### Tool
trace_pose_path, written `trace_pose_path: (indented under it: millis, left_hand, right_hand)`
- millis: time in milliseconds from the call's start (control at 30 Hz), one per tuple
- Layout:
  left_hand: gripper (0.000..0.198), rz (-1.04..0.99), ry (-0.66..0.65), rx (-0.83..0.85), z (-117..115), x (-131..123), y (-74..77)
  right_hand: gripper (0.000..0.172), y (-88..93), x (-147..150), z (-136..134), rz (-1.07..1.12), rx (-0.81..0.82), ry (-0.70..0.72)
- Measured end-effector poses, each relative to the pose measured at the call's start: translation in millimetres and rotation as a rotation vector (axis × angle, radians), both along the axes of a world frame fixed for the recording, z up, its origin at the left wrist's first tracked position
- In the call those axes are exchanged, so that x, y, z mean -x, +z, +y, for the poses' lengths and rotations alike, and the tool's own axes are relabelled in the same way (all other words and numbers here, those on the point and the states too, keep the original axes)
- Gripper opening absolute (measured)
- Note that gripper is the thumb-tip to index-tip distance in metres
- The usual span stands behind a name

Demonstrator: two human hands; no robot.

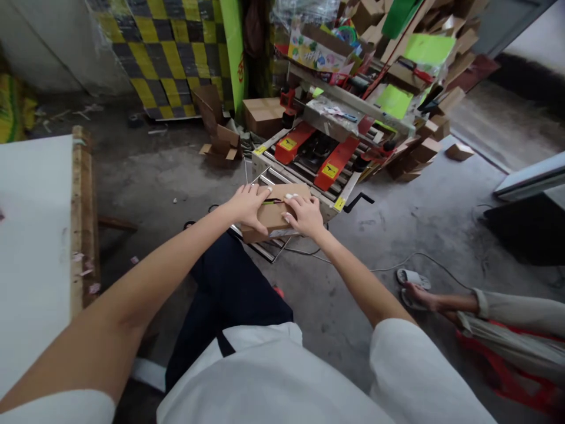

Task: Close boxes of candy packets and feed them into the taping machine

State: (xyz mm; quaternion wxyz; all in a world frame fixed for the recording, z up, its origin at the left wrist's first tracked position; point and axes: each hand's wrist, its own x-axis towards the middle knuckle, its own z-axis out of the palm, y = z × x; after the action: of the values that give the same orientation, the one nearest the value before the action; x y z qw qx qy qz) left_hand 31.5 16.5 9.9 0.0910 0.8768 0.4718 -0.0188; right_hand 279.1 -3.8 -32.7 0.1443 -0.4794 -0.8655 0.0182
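A brown cardboard box (278,219) rests on the metal rollers at the near end of a carton sealing machine (304,150). Through a narrow gap between its top flaps, something dark and green shows, too small to name. My left hand (249,206) lies on the left part of the box top, fingers spread and thumb toward me. On the right part, my right hand (306,214) presses down with its fingers stretched over the flap. Both hands touch the cardboard, and neither is wrapped around anything.
A crank handle (359,202) sticks out at the machine's right corner. Folded cartons (415,159) pile up behind it, and an open carton (218,132) lies on the floor. A white-topped table (35,235) stands left. At right, a seated person's legs (512,312) reach near a cable (419,255).
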Motion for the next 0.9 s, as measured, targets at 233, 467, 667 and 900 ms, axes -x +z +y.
trace_pose_path:
  millis: [233,467,667,900]
  left_hand:
    - [0.112,-0.132,0.511,-0.175,-62.1,-70.5,-14.8]
    - [0.059,-0.398,0.393,-0.011,-42.3,-25.1,-18.8]
    - [0.044,-0.8,0.319,0.196,-19.5,-13.5,-62.0]
    - [0.046,-0.702,0.396,0.136,-48.4,-47.5,-53.5]
  right_hand:
    - [0.054,-17.1,-14.2,53.6,0.128,-0.026,-0.219]
    - [0.072,-51.6,40.3,1.1,0.285,0.025,-0.396]
    - [0.066,-33.6,34.0,8.0,0.249,0.119,-0.29]
    - [0.063,-22.5,11.3,41.4,0.244,0.192,-0.13]
